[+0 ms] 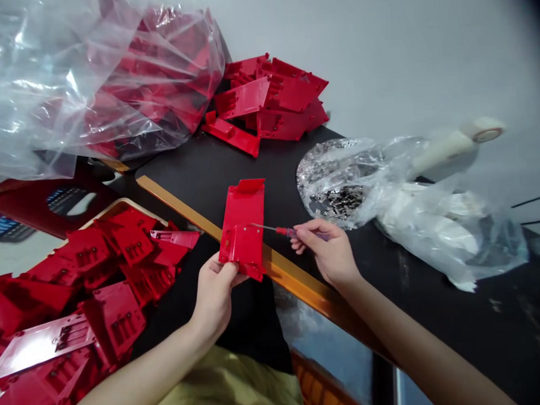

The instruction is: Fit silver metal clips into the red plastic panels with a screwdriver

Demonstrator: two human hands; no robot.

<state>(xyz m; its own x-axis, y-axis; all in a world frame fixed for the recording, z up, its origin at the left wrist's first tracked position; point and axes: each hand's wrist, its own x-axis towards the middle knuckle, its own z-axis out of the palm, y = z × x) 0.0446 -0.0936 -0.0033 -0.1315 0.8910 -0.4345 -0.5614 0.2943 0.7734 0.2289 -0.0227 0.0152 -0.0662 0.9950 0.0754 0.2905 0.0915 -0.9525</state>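
Black workbench (pixel 197 170) is flanked by loose red plastic panels (pixel 107 275) heaped left of the grip, and a clear bag of small metal pieces (pixel 337 202) is laid right of it. A flat red moulded panel (pixel 242 227) is clasped in the left hand (pixel 215 294); a slim red-handled screwdriver (pixel 280 230) is pinched in the right hand (pixel 323 248), its tip over the panel.

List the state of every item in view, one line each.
left hand: gripping the red plastic panel
red plastic panel: held up off the table
right hand: pinching the screwdriver
screwdriver: red-handled, tip at the panel's edge
clear plastic bag: crumpled, full of red panels
loose red panels: piled in a heap
small plastic bag: crumpled, holding small metal parts
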